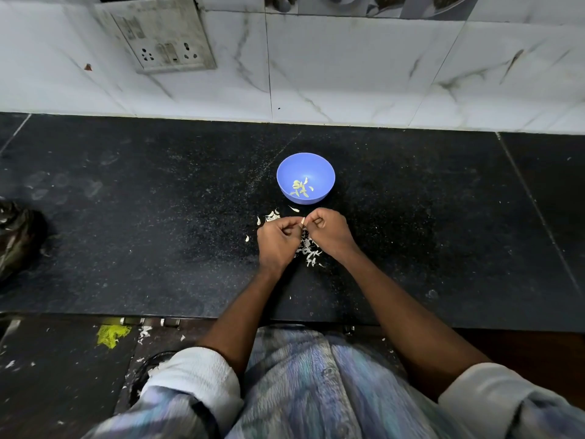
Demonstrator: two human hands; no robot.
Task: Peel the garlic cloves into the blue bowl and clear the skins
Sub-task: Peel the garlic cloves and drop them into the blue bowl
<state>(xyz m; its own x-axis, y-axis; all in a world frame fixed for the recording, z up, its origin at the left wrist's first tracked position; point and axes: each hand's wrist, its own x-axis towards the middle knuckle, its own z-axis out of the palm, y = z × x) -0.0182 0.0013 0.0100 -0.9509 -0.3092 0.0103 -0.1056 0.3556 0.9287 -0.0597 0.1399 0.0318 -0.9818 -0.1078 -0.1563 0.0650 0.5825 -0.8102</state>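
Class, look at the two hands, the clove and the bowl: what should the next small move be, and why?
Probably finish stripping the skin, then drop the clove into the blue bowl. The left hand and right hand both pinch it just in front of the bowl, which already holds peeled cloves. Skins lie on the counter under the hands.

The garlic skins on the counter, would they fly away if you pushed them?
Probably. The garlic skins look thin and papery, lying in loose scattered flakes, so they are likely very light and floppy. A sweeping hand might scatter some rather than gather them.
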